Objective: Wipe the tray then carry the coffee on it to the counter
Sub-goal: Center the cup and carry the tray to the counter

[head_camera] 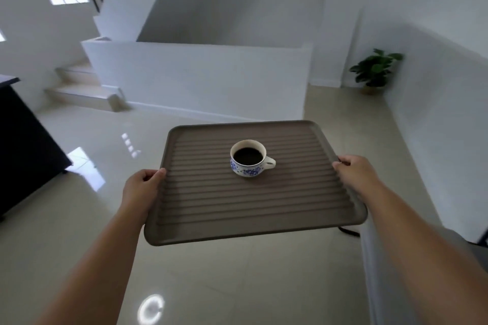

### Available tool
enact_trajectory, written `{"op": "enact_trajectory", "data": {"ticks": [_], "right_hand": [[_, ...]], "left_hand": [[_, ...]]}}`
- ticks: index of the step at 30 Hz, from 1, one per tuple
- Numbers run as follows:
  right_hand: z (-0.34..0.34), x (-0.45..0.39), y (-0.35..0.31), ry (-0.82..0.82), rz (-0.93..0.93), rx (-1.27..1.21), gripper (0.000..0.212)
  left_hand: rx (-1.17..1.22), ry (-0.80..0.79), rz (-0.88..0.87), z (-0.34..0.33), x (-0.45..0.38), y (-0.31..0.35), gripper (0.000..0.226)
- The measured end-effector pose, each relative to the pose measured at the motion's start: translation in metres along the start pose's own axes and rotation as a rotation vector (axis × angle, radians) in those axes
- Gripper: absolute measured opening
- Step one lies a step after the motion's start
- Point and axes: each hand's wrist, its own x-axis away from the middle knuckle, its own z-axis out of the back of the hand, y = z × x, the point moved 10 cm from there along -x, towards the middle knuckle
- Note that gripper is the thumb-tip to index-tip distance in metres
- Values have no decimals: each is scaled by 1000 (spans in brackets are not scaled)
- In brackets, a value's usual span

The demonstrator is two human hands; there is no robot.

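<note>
Carry step: your left hand (144,184) and right hand (352,169) grip ribbed tray (237,208) edges; coffee cup (250,158) centred; next, keep level.

You have a grey-brown rectangular tray (253,208) with a ribbed floor and a low raised rim, held level above the floor. A white cup (249,158) with blue flowers stands upright just beyond the tray's middle, nearly full of black coffee, handle pointing toward the right edge.
</note>
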Motion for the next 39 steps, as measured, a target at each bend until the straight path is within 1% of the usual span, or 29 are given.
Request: {"op": "enact_trajectory", "data": {"ticks": [5, 10, 13, 18, 23, 30, 35, 39], "right_hand": [[-75, -41, -59, -88, 44, -17, 27], [-160, -101, -122, -207, 122, -13, 24], [-217, -143, -162, -283, 177, -20, 27], [-309, -204, -244, -423, 293, -5, 22], [-391, -253, -334, -545, 423, 11, 19], [-514, -285, -437, -696, 487, -26, 23], [-615, -298, -503, -775, 494, -34, 23], [-694, -304, -559, -836, 488, -33, 23]], "left_hand": [[38, 78, 86, 51, -53, -26, 19], [87, 191, 157, 88, -97, -48, 19], [115, 281, 196, 107, -127, -59, 19], [117, 449, 231, 138, -176, -62, 18], [171, 585, 280, 166, -220, -62, 18], [217, 738, 321, 223, -289, -81, 17], [276, 807, 327, 271, -358, -103, 18], [276, 832, 354, 319, -420, -119, 18]]}}
